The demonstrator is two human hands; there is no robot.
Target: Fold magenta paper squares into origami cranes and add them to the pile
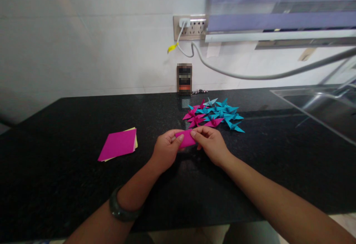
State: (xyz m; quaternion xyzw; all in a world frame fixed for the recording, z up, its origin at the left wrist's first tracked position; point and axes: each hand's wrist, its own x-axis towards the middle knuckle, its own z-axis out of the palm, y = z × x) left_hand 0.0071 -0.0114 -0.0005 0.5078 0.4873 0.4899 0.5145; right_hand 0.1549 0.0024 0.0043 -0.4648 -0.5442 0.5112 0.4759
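A folded piece of magenta paper (185,139) is held between my two hands above the dark countertop. My left hand (167,147) pinches its left side, thumb on top. On the right edge, the thumb and index finger of my right hand (211,143) grip the same paper; the fingers beneath it are mostly hidden. Just beyond my hands lies a group of folded paper cranes (222,112), several magenta and several blue, with a pale blue one at the back. A stack of square paper sheets (119,144), magenta on top and yellow below, rests to the left.
The black countertop (69,184) meets a white tiled wall. A phone-like upright object (184,79), blurred out, leans there with a beaded strap (200,91) beside it. Above, a charger (184,22) sits in the socket strip, and a grey hose (250,76) crosses rightward toward a metal sink (319,106).
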